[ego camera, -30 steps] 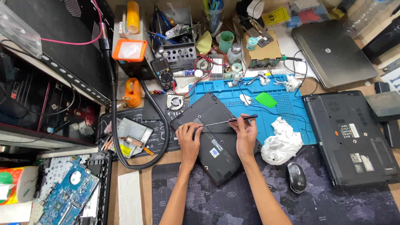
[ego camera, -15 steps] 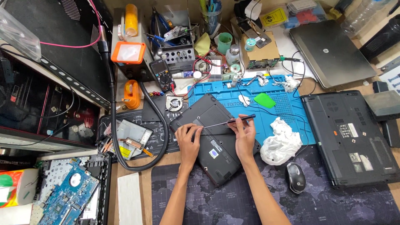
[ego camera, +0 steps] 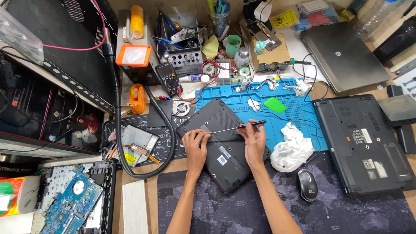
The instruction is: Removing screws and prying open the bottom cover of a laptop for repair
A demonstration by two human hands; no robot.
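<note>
My right hand [ego camera: 255, 141] pinches the black handle of a long thin screwdriver [ego camera: 236, 127]. Its shaft runs leftward, nearly level, tip beside my left hand [ego camera: 196, 145], whose fingers press flat on the upturned black laptop base [ego camera: 221, 151]. Base lies diagonal on the counter, overlapping a blue silicone work mat [ego camera: 299, 108]. Crumpled white cloth [ego camera: 292, 149] just right.

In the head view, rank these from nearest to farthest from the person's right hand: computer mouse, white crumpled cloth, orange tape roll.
From the right hand:
1. White crumpled cloth, just to its right.
2. Computer mouse, lower right on the dark mat.
3. Orange tape roll, far left, beyond the left hand.
</note>
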